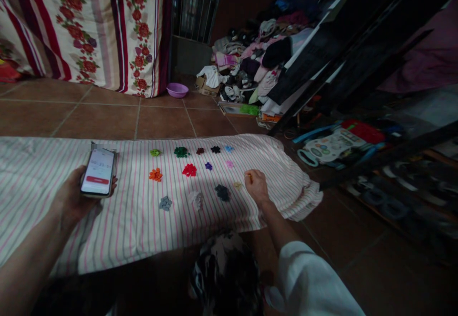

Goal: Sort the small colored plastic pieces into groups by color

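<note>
My left hand (77, 189) holds a phone (98, 173) with a lit screen over the left of the striped cloth (132, 230). Closed, my right hand (256, 185) is at the right, beside a small beige pile (237, 185); what it pinches, if anything, is too small to name. Small piles sorted by colour lie on the cloth, among them orange pieces (155, 174), red pieces (189, 170), dark green pieces (182, 152), white pieces (195, 199), grey pieces (165, 203) and dark grey pieces (222, 192).
A purple basin (177, 89) stands on the tiled floor beyond the cloth, near a floral curtain (139, 34). Clothes (250, 63) are heaped farther back. Metal bars and shoe shelves stand at the right. A dark patterned shape (225, 273) is at the bottom.
</note>
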{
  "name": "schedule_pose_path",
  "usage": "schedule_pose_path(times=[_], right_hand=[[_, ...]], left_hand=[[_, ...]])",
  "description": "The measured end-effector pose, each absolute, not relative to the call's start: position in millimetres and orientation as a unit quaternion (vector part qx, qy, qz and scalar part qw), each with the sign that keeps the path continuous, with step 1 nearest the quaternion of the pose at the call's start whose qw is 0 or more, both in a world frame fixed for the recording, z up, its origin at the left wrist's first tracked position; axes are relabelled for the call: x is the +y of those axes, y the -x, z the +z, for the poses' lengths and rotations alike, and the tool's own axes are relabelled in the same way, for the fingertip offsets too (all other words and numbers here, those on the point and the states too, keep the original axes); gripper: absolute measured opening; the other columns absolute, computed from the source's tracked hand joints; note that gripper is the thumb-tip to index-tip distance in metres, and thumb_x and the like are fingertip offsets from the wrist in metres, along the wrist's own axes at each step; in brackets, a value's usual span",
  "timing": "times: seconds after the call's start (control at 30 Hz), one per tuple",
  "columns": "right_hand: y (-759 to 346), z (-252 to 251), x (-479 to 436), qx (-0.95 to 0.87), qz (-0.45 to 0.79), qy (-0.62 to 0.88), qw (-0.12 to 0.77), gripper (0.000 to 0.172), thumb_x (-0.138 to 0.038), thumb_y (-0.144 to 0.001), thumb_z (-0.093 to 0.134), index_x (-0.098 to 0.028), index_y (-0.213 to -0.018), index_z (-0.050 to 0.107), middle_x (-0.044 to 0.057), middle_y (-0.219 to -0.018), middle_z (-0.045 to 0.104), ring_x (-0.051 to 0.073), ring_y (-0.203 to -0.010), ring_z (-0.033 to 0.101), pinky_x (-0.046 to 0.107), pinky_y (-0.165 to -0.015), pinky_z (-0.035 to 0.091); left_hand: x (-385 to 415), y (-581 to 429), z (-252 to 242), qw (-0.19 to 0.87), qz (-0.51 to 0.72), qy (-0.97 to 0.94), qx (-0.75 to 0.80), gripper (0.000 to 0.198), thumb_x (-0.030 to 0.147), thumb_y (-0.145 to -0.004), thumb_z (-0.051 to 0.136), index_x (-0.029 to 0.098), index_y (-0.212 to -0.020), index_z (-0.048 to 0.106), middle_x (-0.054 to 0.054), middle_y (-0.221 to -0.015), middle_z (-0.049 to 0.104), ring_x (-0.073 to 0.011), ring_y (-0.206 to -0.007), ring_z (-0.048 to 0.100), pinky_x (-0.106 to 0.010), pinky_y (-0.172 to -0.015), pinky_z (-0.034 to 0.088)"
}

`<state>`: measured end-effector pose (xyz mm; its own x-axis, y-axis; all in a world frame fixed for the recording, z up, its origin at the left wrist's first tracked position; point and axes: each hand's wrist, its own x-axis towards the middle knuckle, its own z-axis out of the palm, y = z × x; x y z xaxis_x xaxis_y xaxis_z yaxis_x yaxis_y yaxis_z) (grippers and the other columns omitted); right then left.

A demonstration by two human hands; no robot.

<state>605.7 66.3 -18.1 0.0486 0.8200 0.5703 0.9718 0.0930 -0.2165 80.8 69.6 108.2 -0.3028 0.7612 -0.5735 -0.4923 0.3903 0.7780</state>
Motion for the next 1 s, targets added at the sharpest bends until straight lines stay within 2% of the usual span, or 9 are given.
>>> schedule_pose_path(times=[0.2,0.4,0.53,0.73,1.0], right_hand=[[-601.9,-14.9,62.2,-0.681,-0.103,0.657,0.306,0.016,-0.022,-0.083,0.048,-0.021,-0.085,0.064,0.008,-0.089,0.066,0.024,-0.089,0.057,0.040,-0.088,0.042],[-592.1,-4.6,55.1,-0.664,-0.138,0.646,0.349,0.023,-0.026,-0.086,0.050,-0.021,-0.098,0.070,0.010,-0.108,0.067,0.027,-0.107,0.055,0.046,-0.096,0.043],[-581.0,4.8,42.1,-0.680,-0.167,0.609,0.372,0.024,-0.027,-0.091,0.051,-0.021,-0.102,0.071,0.010,-0.107,0.069,0.026,-0.106,0.056,0.047,-0.097,0.045],[-561.4,7.7,20.3,-0.741,-0.117,0.569,0.337,0.024,-0.034,-0.093,0.054,-0.024,-0.108,0.071,0.008,-0.106,0.071,0.024,-0.105,0.060,0.046,-0.097,0.048],[-550.8,2.9,28.0,-0.772,-0.055,0.549,0.314,0.026,-0.035,-0.095,0.051,-0.024,-0.102,0.073,0.009,-0.105,0.072,0.025,-0.102,0.062,0.046,-0.091,0.052]], left_hand=[[68.9,-81.5,110.3,0.585,0.542,-0.107,0.594,0.037,0.025,-0.092,0.033,0.014,-0.118,0.058,-0.005,-0.076,0.066,-0.0188,-0.059,0.065,-0.032,-0.047,0.057],[71.8,-76.2,102.5,0.589,0.543,-0.119,0.586,0.037,0.027,-0.091,0.035,0.014,-0.116,0.059,-0.007,-0.078,0.067,-0.0210,-0.060,0.066,-0.034,-0.047,0.058],[72.5,-73.6,98.3,0.590,0.542,-0.112,0.588,0.037,0.029,-0.091,0.034,0.014,-0.114,0.059,-0.007,-0.080,0.068,-0.0221,-0.061,0.066,-0.036,-0.046,0.057],[73.2,-72.9,95.7,0.596,0.549,-0.119,0.574,0.034,0.029,-0.092,0.034,0.016,-0.108,0.060,-0.006,-0.078,0.068,-0.0211,-0.060,0.066,-0.036,-0.047,0.058],[75.1,-72.9,95.0,0.594,0.544,-0.117,0.581,0.038,0.033,-0.093,0.033,0.014,-0.115,0.058,-0.006,-0.077,0.067,-0.0205,-0.059,0.066,-0.034,-0.046,0.056]])
